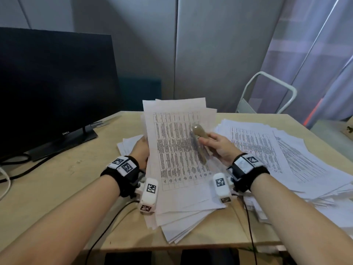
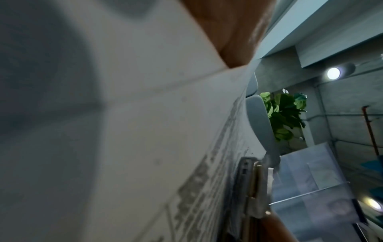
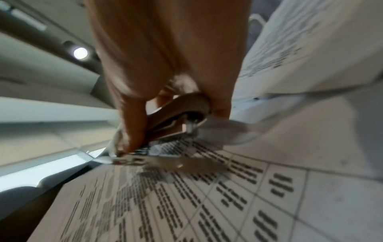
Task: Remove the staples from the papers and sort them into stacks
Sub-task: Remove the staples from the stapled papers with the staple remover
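Note:
My left hand point(image 1: 142, 149) grips the left edge of a bundle of printed table sheets point(image 1: 177, 165) and holds it tilted up off the desk; its fingers are hidden behind the paper. My right hand point(image 1: 211, 144) holds a beige and metal staple remover point(image 1: 198, 143) against the face of the top sheet. In the right wrist view the fingers point(image 3: 132, 131) curl round the staple remover point(image 3: 182, 108) just above the printed sheet point(image 3: 207, 204). The left wrist view shows mostly the back of the paper point(image 2: 145, 131) and the staple remover point(image 2: 250, 188) at its edge.
A wide loose stack of printed papers point(image 1: 267, 150) covers the right of the wooden desk point(image 1: 66, 178). More sheets lie under the held bundle. A dark monitor point(image 1: 47, 88) with cables stands at left. A white metal frame point(image 1: 273, 92) stands behind the desk.

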Demonstrator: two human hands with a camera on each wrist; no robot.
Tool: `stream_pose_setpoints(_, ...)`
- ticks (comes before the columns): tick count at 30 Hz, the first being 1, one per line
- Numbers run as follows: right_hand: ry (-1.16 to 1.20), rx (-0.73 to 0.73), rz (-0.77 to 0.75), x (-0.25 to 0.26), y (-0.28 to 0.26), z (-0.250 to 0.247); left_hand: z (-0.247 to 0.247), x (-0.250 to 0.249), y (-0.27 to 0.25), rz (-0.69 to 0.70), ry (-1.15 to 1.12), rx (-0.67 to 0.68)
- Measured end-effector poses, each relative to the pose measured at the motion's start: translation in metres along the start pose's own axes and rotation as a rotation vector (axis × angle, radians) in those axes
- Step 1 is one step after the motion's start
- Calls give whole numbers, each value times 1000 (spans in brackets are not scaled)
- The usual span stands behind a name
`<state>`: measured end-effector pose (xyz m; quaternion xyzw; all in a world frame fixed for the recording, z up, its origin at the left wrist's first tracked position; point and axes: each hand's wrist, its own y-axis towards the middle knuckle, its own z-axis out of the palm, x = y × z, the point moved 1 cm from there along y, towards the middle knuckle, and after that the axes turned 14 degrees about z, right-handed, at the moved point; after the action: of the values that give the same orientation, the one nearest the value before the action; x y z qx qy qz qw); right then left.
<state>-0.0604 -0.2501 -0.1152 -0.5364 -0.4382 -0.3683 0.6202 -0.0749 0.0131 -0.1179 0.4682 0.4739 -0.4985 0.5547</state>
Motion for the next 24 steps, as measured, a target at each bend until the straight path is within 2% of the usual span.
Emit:
stream_pose_setpoints(2,-126,-39,-9,5,-1,13,2,2,4,3,75,-82)
stream_pose_setpoints(3,-98,-91,-3,9,0,14,-3,5,9,19,194,-129)
stream_pose_setpoints(5,47,-214,26,20,0,10,-18,4,11,4,655,-143)
stream_pose_setpoints(6,95,-300,42,26,6,0,-27,4,8,-56,874,-130)
stream_pose_setpoints(8,56,-473,72,42,12,-27,-46,7,5,-208,1067,-134)
stream_pose_setpoints(10,-137,-577,147,55,12,-54,-62,13,9,-265,981,-165)
stream_pose_setpoints(14,-627,-708,265,64,-8,-95,-60,23,16,-85,741,-196)
stream_pose_setpoints(19,-987,-832,390,40,-25,-123,-23,25,16,22,518,-70)
stream_pose_setpoints(21,-1025,-920,375,33,-30,-128,-6,23,14,-26,439,3)
stream_pose_setpoints(24,-1076,-1073,365,32,-32,-126,16,22,11,-173,358,29)
